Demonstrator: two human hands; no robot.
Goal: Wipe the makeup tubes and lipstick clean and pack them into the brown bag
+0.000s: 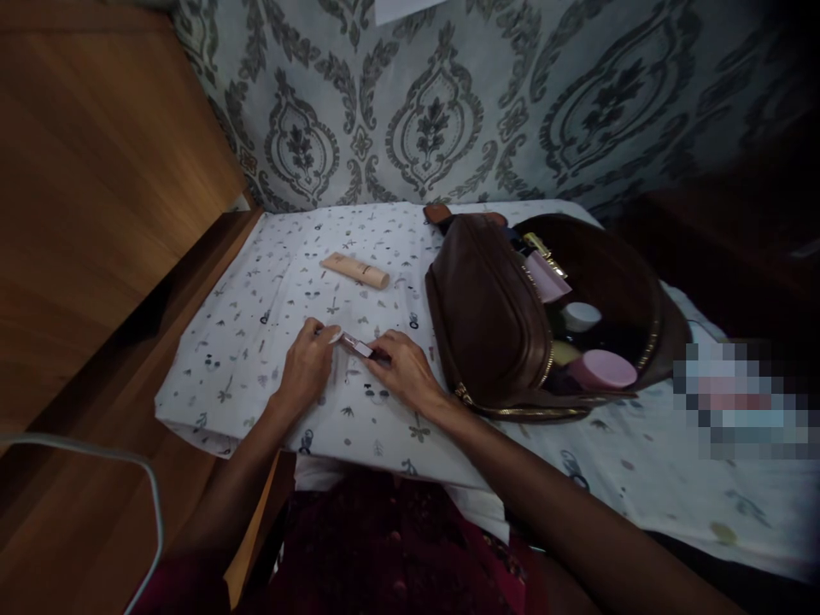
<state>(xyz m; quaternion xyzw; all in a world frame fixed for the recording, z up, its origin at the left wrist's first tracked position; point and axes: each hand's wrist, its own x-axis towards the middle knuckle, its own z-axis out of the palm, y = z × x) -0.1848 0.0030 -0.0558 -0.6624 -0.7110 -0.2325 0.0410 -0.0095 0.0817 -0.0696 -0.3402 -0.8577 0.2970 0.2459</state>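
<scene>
My right hand [405, 369] grips a small slim cosmetic tube [356, 344], which looks like a lip gloss with a clear body and a dark end. The dark end lies between my thumb and fingers. At the tube's other end, my left hand [308, 363] is closed in a pinch on a small white piece [336, 335]; whether this is a wipe or a pad I cannot tell. Beyond both hands, a beige squeeze tube [356, 271] lies flat on the patterned white cloth [256, 299].
Close on the right stands an open brown bag [490, 307] holding several cosmetics, including a pink round lid [603, 370] and a white cap [582, 316]. A wooden cabinet [108, 128] borders the left side. A patterned wall [436, 111] rises behind. A pale cable [150, 487] hangs at lower left.
</scene>
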